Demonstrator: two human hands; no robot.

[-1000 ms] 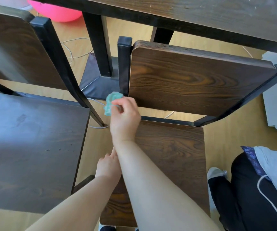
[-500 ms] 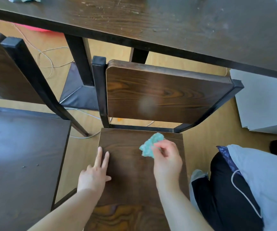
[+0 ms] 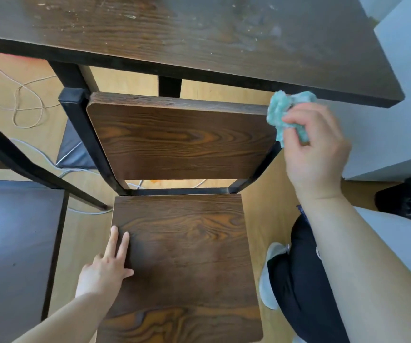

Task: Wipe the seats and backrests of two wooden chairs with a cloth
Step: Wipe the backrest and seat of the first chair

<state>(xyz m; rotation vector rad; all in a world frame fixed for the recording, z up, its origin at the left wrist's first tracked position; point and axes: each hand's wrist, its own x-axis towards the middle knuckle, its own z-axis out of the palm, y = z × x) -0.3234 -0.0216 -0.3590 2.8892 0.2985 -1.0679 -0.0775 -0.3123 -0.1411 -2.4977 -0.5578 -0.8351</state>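
Beyond backrest (image 3: pixel 179 137), table edge (image 3: pixel 199 73) (cloth (image 3: pixel 279 108) near)

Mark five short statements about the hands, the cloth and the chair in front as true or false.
1. The right hand grips a crumpled teal cloth by the brown wooden backrest. True.
2. The cloth is at the backrest's left end. False: it is at the upper right corner.
3. The left hand lies flat on the brown wooden seat, fingers straight. True.
4. The left hand holds a second cloth. False: it holds nothing.
5. A pale cord lies in loops left of the backrest. True.
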